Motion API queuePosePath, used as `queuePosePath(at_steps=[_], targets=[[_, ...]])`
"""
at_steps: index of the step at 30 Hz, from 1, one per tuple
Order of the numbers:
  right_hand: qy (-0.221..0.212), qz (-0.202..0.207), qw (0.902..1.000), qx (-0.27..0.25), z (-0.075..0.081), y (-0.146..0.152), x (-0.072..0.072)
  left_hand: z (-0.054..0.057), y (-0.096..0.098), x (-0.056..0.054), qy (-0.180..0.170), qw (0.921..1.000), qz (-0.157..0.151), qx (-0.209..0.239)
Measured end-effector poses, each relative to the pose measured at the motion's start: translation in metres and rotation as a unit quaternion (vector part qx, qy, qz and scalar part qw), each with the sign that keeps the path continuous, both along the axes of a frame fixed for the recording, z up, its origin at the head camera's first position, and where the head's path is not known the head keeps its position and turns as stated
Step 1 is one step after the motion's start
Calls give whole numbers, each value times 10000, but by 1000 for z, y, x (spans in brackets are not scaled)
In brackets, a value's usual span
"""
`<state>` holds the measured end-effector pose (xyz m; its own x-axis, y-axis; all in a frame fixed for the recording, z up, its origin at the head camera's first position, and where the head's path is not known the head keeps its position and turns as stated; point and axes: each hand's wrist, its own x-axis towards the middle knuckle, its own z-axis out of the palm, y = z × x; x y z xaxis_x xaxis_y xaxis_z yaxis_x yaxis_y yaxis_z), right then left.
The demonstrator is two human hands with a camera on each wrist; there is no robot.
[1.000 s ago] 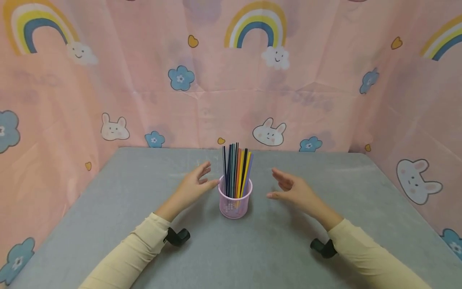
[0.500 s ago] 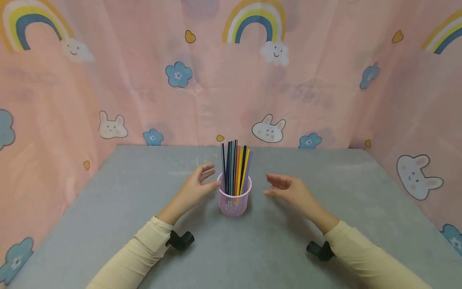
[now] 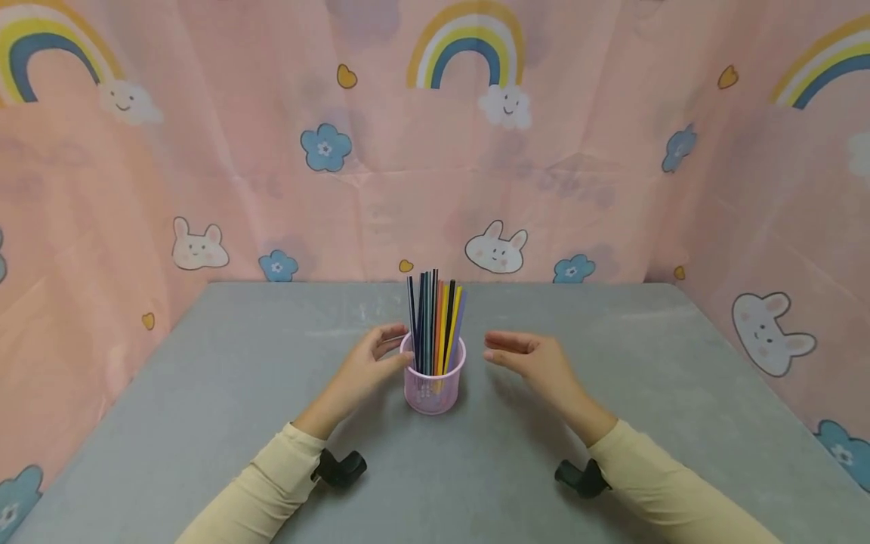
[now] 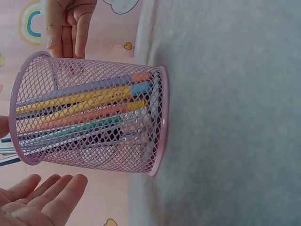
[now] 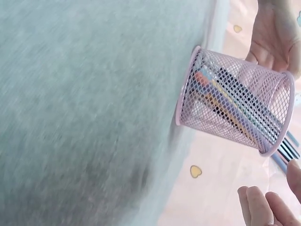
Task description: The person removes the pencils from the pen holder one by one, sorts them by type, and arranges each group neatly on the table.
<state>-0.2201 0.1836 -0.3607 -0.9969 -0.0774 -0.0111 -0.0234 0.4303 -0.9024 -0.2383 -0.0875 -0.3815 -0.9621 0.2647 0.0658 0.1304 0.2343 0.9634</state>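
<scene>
A pink mesh pen holder (image 3: 431, 397) stands upright on the table, filled with several pencils (image 3: 436, 325) in dark, orange, yellow and purple. On its left side is my left hand (image 3: 363, 372), fingers loosely extended; its thumb overlaps the rim in the head view, and I cannot tell whether it touches. My right hand (image 3: 540, 366) hovers to the right of the holder, a small gap away, fingers straight and holding nothing. In the left wrist view the pencils (image 4: 80, 101) show through the mesh, with the right hand (image 4: 70, 23) beyond.
The grey table (image 3: 272, 317) extends around the holder on all sides. Behind it and along both sides hangs a pink curtain (image 3: 408, 204) printed with rainbows, rabbits and flowers. A black wrist device (image 3: 340, 468) sits under each sleeve cuff.
Both hands have drawn closer to the pen holder, the right one moving left toward it and its fingers coming closer together. The holder has stayed in place while the head view shifted slightly.
</scene>
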Motion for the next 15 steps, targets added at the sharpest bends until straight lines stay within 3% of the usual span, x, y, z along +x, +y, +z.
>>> queuePosePath(at_steps=[10, 15], targets=[[-331, -128, 9989, -307, 0, -14, -3, -1, 1, 6, 4, 10000, 41, -25], [-263, -141, 9986, -433, 3, -19, -9, -1, 1, 5, 6, 10000, 46, 69]])
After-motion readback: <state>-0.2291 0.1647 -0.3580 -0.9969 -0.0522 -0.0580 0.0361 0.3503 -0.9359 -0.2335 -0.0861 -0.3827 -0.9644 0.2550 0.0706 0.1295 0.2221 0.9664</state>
